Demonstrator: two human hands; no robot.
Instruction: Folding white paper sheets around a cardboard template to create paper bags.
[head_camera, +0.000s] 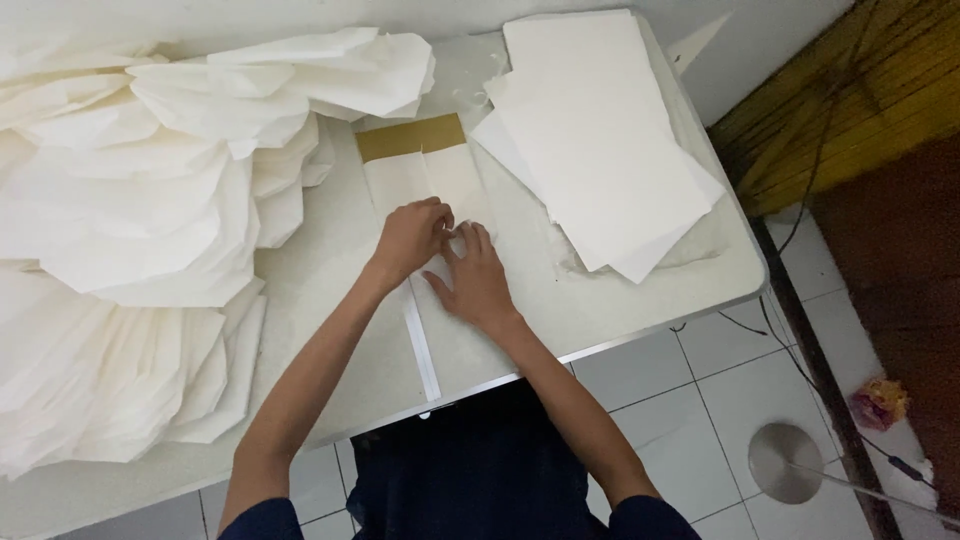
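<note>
On the white table (640, 300) above grey tiles (650, 385), both hands (478, 280) press flat, grip open, on paper (425, 175).

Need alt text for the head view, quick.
Both hands, left hand and right hand, press a white paper sheet on a white table. A stack of flat sheets lies right, folded paper piles left.

Tabletop (620, 310) bare in the middle strip, from the near edge up to the paper sheet with a brown band (420, 165). Left side blocked by heaps of folded white paper (150, 230), reaching close to the left hand (408, 237). Right side blocked by a stack of flat white sheets (600, 130) near the right hand (475, 280). Near right corner open.
</note>
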